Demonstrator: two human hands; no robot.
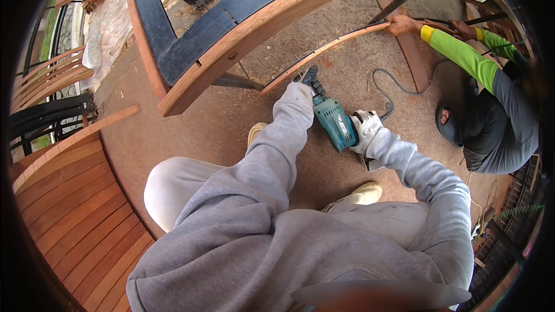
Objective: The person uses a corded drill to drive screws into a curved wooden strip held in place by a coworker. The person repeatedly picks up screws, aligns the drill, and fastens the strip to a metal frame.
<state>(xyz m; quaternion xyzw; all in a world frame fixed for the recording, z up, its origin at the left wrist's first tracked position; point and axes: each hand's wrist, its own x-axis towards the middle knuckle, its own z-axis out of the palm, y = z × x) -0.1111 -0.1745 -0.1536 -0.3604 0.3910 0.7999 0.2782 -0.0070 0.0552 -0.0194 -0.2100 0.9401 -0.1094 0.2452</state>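
Note:
My right hand (pixel 368 129), in a white glove, is closed round the rear grip of a teal power drill (pixel 335 120). The drill's nose points away from me, toward a thin curved wooden strip (pixel 331 49) with a dark side. At that nose, beside the strip, is my left hand (pixel 313 75). Its dark-gloved fingers look curled, partly hidden by my grey sleeve, so what they grip is unclear. Farther right, a co-worker's hand (pixel 402 23) holds the strip, and their other hand (pixel 462 30) is beyond it.
A large curved wooden frame (pixel 277 14) with black panels spans the far side. At left stands a slatted wooden panel (pixel 87 208). A cable (pixel 378 71) winds over the brown floor (pixel 214 133) near a flat board (pixel 408 52). The co-worker crouches at right.

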